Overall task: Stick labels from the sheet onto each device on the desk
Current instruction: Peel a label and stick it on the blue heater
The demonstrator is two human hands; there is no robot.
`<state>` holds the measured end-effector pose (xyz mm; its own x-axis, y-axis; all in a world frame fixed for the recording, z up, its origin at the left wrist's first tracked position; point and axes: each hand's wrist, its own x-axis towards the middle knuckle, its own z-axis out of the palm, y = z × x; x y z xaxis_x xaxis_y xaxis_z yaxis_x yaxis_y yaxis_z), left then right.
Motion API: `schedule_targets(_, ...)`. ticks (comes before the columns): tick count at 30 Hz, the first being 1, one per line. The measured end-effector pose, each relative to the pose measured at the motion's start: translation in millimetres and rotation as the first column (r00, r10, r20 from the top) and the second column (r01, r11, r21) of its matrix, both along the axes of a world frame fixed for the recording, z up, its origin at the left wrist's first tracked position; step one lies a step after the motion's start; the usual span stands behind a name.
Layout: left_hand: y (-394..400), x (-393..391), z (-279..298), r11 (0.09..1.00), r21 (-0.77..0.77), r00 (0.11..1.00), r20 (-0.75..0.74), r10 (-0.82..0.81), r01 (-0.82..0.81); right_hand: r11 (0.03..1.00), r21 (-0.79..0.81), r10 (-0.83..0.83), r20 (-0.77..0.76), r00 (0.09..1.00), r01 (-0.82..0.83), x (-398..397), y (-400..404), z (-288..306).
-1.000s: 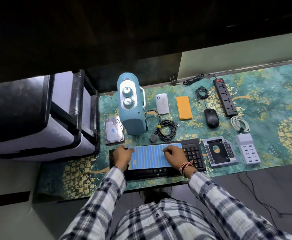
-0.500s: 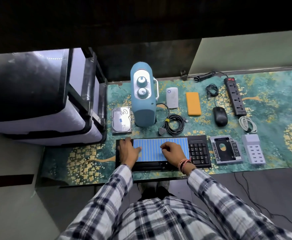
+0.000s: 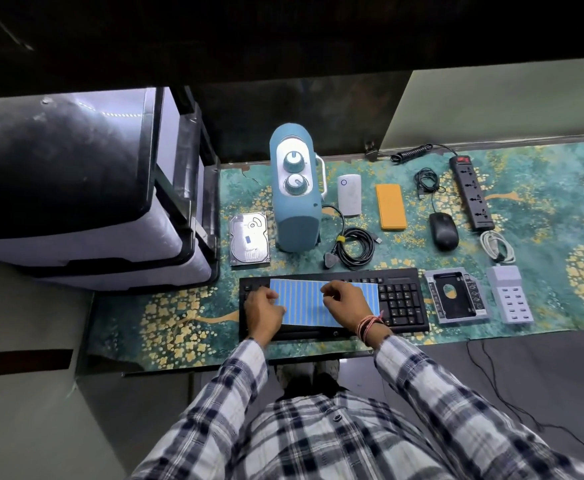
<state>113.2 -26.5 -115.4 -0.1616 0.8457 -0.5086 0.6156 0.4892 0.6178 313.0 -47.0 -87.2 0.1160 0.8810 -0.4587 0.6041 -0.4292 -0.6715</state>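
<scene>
A blue striped label sheet (image 3: 304, 303) lies on the black keyboard (image 3: 401, 299). My left hand (image 3: 262, 311) grips the sheet's left edge, thumb on top. My right hand (image 3: 346, 303) has its fingertips curled onto the sheet's upper middle. Whether a label is lifted is hidden. A hard drive (image 3: 249, 251) carries a small blue label. Behind stand a teal device with two knobs (image 3: 295, 220), a white box (image 3: 349, 199), an orange power bank (image 3: 390, 206), a mouse (image 3: 443, 230) and a power strip (image 3: 470, 194). A drive caddy (image 3: 456, 294) and a USB charger (image 3: 508, 294) lie right of the keyboard.
A black-and-white stacked unit (image 3: 76, 202) stands against the desk's left end. A coiled black cable (image 3: 354, 245) and a white cable (image 3: 496, 245) lie among the devices on the teal patterned mat (image 3: 543, 220). The desk's front edge runs just below the keyboard.
The view has shifted and drawn closer. Both hands stay on the sheet; my left hand slid slightly down its left edge and my right hand moved from the sheet's right part towards its middle.
</scene>
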Motion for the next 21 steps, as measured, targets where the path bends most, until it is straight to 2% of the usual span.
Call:
schedule_targets(5, -7, 2, 5, 0.986, 0.036, 0.963, -0.224, -0.148, 0.160, 0.999, 0.033, -0.027, -0.006, 1.000, 0.027, -7, 3, 9)
schedule_targets(7, -9, 4, 4, 0.982, 0.060, 0.960, -0.230, -0.161, 0.179, 0.999, 0.044, -0.030, -0.007, 1.000, 0.030, -9, 2, 9)
schedule_targets(11, -4, 2, 1, 0.995, 0.087, 0.995, -0.095, -0.036, 0.044, 0.998, 0.050, -0.045, -0.010, 0.999, 0.045, -9, -2, 6)
schedule_targets(14, 3, -2, 7, 0.997, 0.021, 0.996, 0.055, 0.067, -0.068, 0.998, 0.038, -0.043, -0.020, 0.999, 0.044, -6, -3, 4)
schedule_targets(18, 6, 1, 11, 0.999, 0.025, 0.965, 0.262, 0.029, -0.037, 0.993, 0.114, -0.033, -0.052, 0.998, 0.039, -2, 3, 7)
schedule_targets(21, 6, 8, 16, 1.000, 0.010, 0.902, 0.431, 0.015, -0.021, 0.980, 0.190, 0.080, -0.116, 0.990, -0.057, 1, 12, 12)
